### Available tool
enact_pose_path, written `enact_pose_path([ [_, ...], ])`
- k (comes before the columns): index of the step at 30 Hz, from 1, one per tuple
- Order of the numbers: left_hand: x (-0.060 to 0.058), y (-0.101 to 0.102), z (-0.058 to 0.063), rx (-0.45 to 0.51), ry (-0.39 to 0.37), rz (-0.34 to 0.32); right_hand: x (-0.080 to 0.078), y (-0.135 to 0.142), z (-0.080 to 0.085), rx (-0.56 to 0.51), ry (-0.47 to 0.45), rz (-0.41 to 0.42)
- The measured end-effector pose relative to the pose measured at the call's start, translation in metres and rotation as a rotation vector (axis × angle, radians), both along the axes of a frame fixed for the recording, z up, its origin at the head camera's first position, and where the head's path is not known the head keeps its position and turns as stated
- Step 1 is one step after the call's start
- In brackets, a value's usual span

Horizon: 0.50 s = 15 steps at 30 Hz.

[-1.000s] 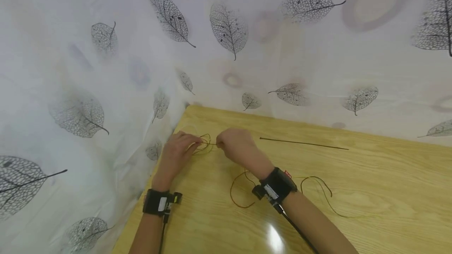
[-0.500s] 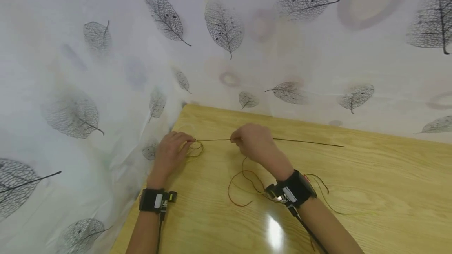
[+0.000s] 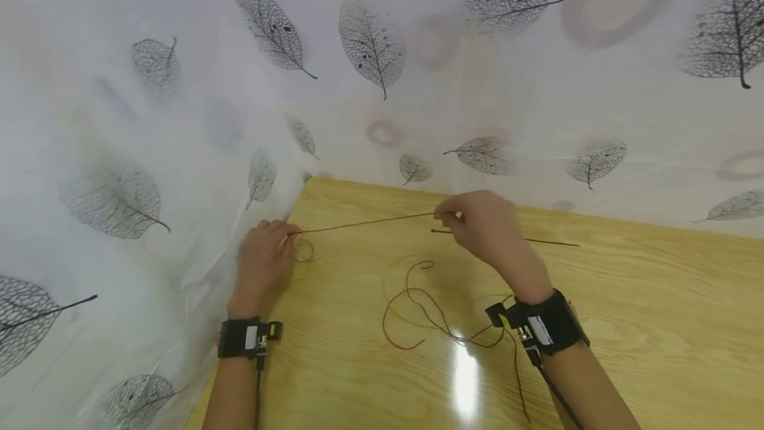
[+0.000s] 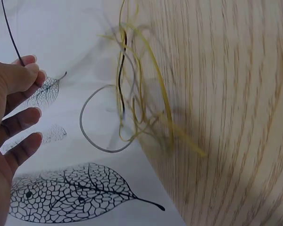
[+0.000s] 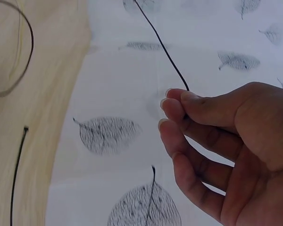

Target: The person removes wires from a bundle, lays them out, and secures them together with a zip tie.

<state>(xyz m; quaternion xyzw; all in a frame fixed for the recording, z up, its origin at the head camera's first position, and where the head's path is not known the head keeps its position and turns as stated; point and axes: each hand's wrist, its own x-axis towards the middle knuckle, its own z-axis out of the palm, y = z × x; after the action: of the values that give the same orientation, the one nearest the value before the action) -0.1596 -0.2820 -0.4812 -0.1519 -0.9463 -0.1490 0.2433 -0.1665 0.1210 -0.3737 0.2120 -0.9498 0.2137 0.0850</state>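
Observation:
A thin dark cord [image 3: 365,222] runs stretched between both hands above the table. My left hand [image 3: 264,261] pinches its left end between thumb and forefinger, the other fingers spread loosely in the left wrist view. At the right end, my right hand [image 3: 486,231] pinches the cord between thumb and fingertips; the right wrist view shows the cord [image 5: 162,47] leading away from that pinch. Close to my left hand lies a loose tangle of yellow, grey and dark strands [image 4: 162,84]. Behind my right hand, partly covered by it, a straight dark cord [image 3: 552,242] lies on the wood.
Curled red, dark and yellow strands [image 3: 412,290] lie mid-table, partly under my right wrist. The wooden table [image 3: 346,363] meets a white leaf-printed sheet [image 3: 370,118] at its back and left edges. A cable hangs from each wrist camera.
My right hand has moved right and up from beside the left hand, drawing out the cord between them. The left hand has shifted slightly left, still pinching. More of the mid-table strands now shows.

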Motion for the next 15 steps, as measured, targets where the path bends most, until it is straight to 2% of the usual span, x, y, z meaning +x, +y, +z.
enact_pose_path([
  [6,0.001,-0.005,0.006,-0.017,0.065,-0.025,0.008,0.037,0.001,-0.017,-0.023,-0.067],
  [15,0.004,-0.010,0.008,-0.009,0.106,-0.042,0.026,0.078,-0.005,-0.051,-0.011,-0.128],
])
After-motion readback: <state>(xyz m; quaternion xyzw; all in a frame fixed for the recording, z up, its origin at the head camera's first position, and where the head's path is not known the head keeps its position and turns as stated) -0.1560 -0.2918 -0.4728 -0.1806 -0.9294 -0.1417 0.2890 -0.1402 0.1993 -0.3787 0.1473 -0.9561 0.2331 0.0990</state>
